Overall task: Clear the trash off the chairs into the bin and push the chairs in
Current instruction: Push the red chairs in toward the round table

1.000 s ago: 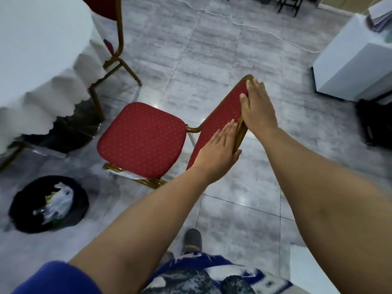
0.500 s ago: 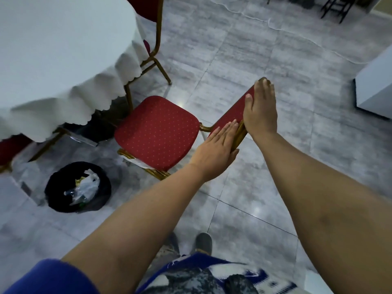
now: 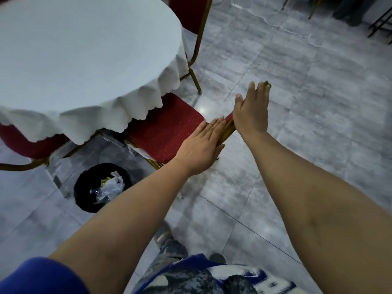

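Note:
A red padded chair (image 3: 169,132) with a gold frame stands at the round table (image 3: 74,60), the front of its seat under the hanging white cloth. The seat has nothing on it. My left hand (image 3: 201,149) lies flat on the front of the backrest, thumb hooked round the frame. My right hand (image 3: 252,111) lies along the top rail, thumb on the front side. A black bin (image 3: 84,187) on the floor, left of the chair, holds crumpled plastic trash (image 3: 110,185).
A second red chair (image 3: 186,11) stands beyond the table and a third (image 3: 25,143) sits under its left edge. A white scrap (image 3: 137,150) hangs below the near chair's seat. Dark furniture legs (image 3: 379,20) and a white cable (image 3: 275,20) are at the far right.
The chair has slid toward the table under both hands, and its seat front now sits beneath the tablecloth. I have stepped closer, so the table and bin fill more of the view.

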The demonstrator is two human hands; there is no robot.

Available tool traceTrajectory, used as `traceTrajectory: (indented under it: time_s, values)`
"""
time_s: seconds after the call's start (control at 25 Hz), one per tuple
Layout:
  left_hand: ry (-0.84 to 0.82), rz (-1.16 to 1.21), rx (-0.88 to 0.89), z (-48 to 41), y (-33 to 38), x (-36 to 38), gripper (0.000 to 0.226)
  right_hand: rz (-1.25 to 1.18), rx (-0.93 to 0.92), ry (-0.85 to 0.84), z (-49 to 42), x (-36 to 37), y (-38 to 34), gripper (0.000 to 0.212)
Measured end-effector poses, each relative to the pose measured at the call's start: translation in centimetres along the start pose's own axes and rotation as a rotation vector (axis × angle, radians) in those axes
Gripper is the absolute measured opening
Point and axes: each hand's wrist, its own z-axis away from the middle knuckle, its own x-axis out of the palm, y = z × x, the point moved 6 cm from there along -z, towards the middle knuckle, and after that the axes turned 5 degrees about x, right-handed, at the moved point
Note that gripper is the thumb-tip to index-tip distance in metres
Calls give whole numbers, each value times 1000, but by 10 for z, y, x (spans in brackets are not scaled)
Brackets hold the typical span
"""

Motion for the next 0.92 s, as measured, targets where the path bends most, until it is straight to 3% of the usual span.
traceTrajectory:
  time_s: [0.44,0.92]
  values:
    - [-10,-45,-43,3,-106,-19,62,93,-26,-11,-33,53,-87,63]
    - [-40,-31,31,-3,-114,-21,63,265,-130,42,-42,56,-94,63]
